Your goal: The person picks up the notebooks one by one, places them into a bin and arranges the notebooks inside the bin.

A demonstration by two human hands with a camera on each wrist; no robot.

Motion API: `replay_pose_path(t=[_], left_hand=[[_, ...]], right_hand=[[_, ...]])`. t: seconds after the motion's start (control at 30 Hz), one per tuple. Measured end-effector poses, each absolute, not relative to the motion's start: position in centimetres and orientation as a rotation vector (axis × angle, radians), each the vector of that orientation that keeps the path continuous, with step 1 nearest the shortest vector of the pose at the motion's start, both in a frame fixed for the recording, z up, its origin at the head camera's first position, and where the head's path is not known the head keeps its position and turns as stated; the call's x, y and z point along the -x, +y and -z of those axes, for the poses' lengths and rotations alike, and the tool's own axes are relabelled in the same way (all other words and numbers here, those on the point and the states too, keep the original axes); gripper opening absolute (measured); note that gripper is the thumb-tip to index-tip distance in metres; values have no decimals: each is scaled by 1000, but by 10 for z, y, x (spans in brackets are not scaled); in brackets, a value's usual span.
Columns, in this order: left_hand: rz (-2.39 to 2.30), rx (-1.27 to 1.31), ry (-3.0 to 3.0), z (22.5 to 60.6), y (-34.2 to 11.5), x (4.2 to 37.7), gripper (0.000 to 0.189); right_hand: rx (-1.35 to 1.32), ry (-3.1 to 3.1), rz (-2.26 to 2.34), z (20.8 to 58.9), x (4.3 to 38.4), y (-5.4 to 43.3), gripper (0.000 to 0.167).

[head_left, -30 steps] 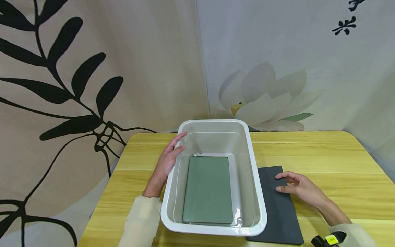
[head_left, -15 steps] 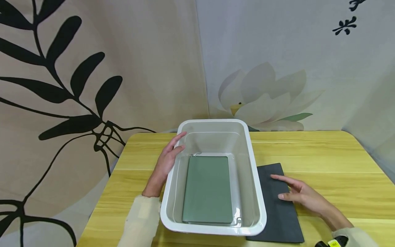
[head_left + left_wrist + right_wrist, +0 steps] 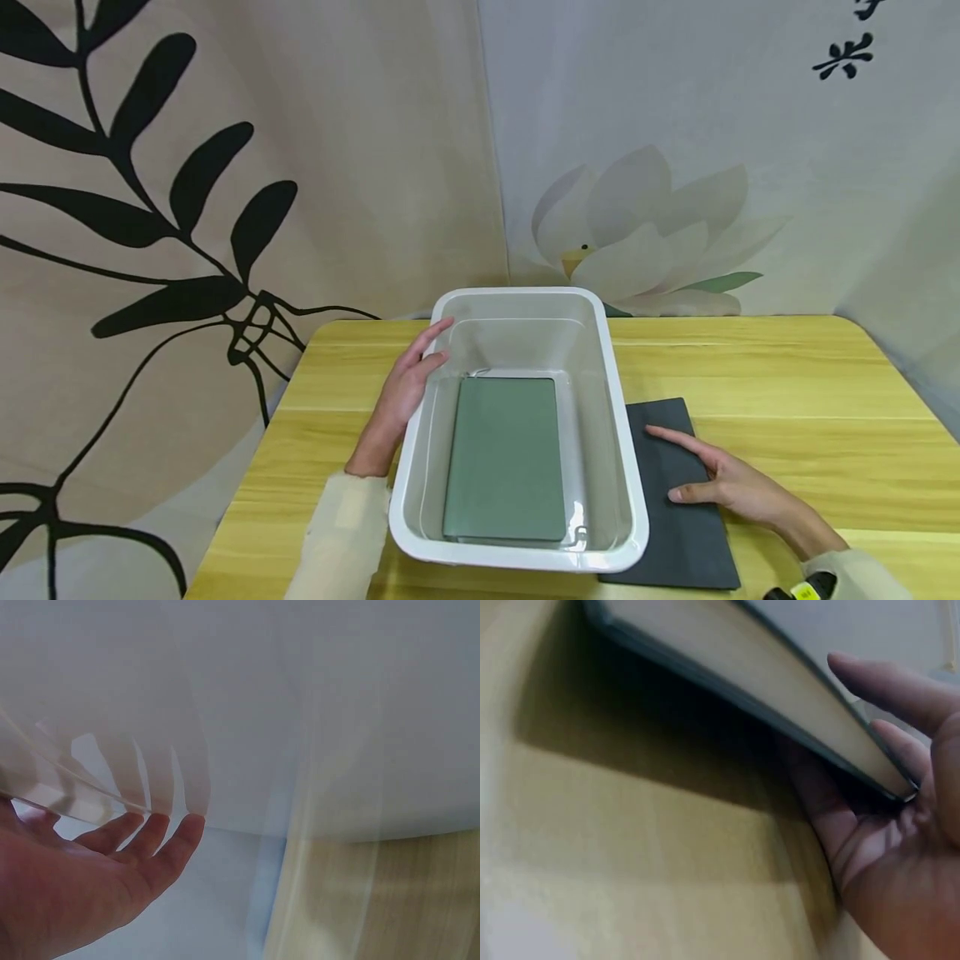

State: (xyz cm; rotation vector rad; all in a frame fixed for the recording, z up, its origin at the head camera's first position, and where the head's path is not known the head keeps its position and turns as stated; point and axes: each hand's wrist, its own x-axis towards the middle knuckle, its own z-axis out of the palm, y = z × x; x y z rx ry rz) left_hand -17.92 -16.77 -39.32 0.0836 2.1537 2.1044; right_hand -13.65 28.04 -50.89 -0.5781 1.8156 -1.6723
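A white plastic basin [image 3: 517, 557] stands on the table, and a flat green book [image 3: 506, 458] lies on its bottom. My left hand [image 3: 405, 387] holds the basin's left rim, thumb over the edge; in the left wrist view its fingertips [image 3: 193, 822] touch the outer wall. To the right of the basin is a dark hardcover book [image 3: 667, 542], its left part hidden by the basin. My right hand [image 3: 738, 483] grips the book's right edge. Index finger and thumb lie over the cover, while other fingers [image 3: 821, 787] reach underneath, where the book stands tilted off the table.
The wooden table [image 3: 825, 392] runs on to the right of the dark book and behind it. A light curtain with dark leaf prints [image 3: 202, 171] and a pale flower hangs behind the table's far edge.
My right hand has slid left over the dark book, its index finger reaching further across the cover. The left hand and the basin stay in place.
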Motion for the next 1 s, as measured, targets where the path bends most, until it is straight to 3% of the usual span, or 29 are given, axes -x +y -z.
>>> replay_pose_path(t=[1.0], left_hand=[[-2101, -100, 2202, 391, -167, 179, 46]], right_hand=[[562, 1832, 1668, 509, 137, 278, 76]])
